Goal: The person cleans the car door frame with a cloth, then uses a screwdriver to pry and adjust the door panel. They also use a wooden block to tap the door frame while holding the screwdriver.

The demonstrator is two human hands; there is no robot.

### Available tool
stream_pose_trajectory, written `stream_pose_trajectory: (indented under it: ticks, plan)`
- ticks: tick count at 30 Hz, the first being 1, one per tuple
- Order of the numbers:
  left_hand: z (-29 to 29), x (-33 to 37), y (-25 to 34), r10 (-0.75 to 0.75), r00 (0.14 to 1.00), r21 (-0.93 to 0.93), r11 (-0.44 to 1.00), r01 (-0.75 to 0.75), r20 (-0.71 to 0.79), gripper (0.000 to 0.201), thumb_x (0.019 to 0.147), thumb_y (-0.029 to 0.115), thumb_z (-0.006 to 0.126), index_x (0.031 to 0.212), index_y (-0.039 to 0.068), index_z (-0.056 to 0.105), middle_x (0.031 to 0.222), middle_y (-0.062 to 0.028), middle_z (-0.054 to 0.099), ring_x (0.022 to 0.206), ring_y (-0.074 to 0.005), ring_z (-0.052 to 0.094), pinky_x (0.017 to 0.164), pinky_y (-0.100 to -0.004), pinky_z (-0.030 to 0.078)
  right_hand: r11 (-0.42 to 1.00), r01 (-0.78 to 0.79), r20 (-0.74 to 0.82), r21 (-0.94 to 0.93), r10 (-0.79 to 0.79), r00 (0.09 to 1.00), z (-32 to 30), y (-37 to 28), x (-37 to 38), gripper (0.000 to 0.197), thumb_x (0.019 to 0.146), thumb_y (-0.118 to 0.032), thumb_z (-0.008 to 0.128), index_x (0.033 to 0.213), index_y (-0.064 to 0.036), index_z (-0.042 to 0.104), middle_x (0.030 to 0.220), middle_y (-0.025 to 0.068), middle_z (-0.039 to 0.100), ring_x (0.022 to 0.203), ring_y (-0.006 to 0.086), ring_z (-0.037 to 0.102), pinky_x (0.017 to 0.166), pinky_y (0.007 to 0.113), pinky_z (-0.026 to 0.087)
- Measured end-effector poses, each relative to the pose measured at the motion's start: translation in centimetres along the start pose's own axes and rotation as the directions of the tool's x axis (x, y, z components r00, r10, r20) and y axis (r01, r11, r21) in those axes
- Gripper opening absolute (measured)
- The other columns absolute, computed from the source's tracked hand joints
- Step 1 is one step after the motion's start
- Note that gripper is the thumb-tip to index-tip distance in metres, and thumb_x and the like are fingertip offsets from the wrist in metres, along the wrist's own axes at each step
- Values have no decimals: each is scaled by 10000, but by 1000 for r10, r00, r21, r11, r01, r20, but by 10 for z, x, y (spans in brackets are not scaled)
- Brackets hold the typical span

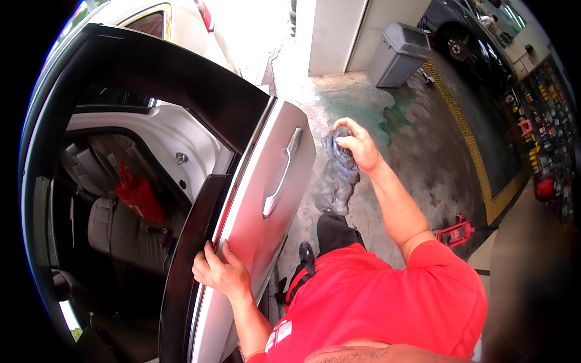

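Observation:
A silver car door (275,181) with a chrome handle (283,172) stands open in front of me, on the left. My left hand (224,269) grips the door's upper edge at the base of the window, thumb on the outer side and fingers over the trim, beside a dark panel (192,260). Out to the right of the door, my right hand (358,145) is closed round a crumpled grey rag (339,175). The rag hangs down above the floor, apart from the door.
Inside the car, a red bag (138,195) lies on a grey seat (103,224). A grey bin (400,54) stands by a white wall. Right of me are a red floor jack (455,232), a yellow floor line (469,142), a dark car (469,42) and a crowded rack (548,121).

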State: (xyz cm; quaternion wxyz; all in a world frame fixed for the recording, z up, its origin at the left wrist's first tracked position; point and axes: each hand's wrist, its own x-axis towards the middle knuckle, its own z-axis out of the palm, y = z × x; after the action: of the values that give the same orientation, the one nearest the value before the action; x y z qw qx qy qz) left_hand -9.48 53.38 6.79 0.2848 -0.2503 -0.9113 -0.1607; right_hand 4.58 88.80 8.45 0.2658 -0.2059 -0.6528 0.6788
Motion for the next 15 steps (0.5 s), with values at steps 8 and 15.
stream_pose_trajectory:
  ticks: [8,15]
  plan:
    - [11,6,15,-239,971,66,969,240,-13,297,803,173,750,1004,-26,661,983,-142,576,948,-338,534,831,-436,433,628,377,567,-680,125,814,-5,-31,191,431,832,-439,708,1010,-64,596,877,203,647,870,373,623,756,440,487]
    - [1,24,17,-290,952,17,956,293,-101,283,660,126,791,884,32,647,895,-110,563,886,-322,527,796,-418,426,529,698,855,-483,110,507,48,-49,221,249,806,-231,694,933,-29,623,839,201,622,839,403,597,729,460,465]
